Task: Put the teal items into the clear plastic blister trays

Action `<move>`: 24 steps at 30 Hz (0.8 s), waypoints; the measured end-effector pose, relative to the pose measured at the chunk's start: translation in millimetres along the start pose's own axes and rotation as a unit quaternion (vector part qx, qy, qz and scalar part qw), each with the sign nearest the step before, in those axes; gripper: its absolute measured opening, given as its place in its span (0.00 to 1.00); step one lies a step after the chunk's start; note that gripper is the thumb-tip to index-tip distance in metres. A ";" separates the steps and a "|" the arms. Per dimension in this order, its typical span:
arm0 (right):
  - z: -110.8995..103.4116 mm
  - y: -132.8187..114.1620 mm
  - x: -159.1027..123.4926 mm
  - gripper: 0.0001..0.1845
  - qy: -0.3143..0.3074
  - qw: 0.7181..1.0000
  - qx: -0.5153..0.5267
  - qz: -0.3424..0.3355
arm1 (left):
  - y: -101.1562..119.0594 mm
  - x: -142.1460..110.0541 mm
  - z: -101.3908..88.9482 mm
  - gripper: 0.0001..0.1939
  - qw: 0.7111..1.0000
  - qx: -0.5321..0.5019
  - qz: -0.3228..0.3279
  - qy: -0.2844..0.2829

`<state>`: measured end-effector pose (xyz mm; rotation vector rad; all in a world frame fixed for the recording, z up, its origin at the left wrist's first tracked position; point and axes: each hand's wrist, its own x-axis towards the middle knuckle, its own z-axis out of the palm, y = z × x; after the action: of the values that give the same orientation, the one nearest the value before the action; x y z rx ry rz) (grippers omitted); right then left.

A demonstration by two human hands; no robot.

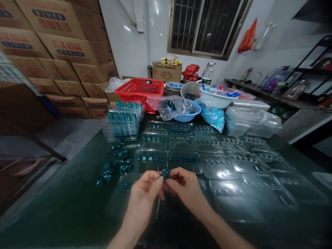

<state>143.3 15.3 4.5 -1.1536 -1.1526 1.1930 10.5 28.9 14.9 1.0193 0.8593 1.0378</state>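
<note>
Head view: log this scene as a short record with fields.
Left hand: pinches a teal foil-wrapped piece
Right hand: pinches the same piece from the other side
Near the hands: clear plastic blister trays, some cavities holding teal pieces
Left of the trays: loose teal pieces
Surface: dark green table
Beyond the trays: red plastic basket, blue bowl, white bowl
Back left: stacked cardboard boxes
</note>
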 end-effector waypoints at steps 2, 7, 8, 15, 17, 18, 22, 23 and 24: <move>-2.1 -0.1 -2.0 0.06 0.001 1.000 0.016 0.007 | 3.3 0.5 2.7 0.04 0.999 -0.010 -0.028 -0.027; -13.0 2.8 0.8 0.09 -0.023 0.995 0.088 0.039 | 5.4 1.3 5.3 0.04 0.992 -0.065 -0.077 -0.080; -15.4 3.6 1.9 0.09 -0.038 0.992 0.107 0.049 | 4.7 1.2 5.3 0.05 0.990 -0.074 -0.076 -0.089; -30.0 2.5 2.9 0.10 -0.133 0.974 0.144 0.114 | -1.7 1.6 0.4 0.05 0.986 -0.031 -0.090 -0.135; -33.9 1.9 2.3 0.10 -0.151 0.971 0.137 0.122 | -2.3 1.7 -1.2 0.06 0.984 -0.011 -0.096 -0.150; -35.8 1.9 2.0 0.10 -0.160 0.970 0.135 0.127 | -2.2 1.7 -1.8 0.06 0.983 -0.005 -0.097 -0.156; -38.5 0.9 -0.9 0.09 -0.183 0.967 0.100 0.147 | -1.8 2.3 -2.9 0.05 0.978 0.020 -0.106 -0.179; -36.9 -0.1 -2.5 0.08 -0.172 0.972 0.076 0.143 | -2.5 2.9 -2.8 0.05 0.977 0.023 -0.107 -0.181; -34.3 -1.4 -4.4 0.07 -0.149 0.980 0.043 0.128 | -3.5 3.7 -2.6 0.04 0.977 0.022 -0.108 -0.181</move>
<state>177.5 9.8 3.5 -1.1066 -1.1831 1.6414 10.1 32.5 10.5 1.0842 0.6758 0.6257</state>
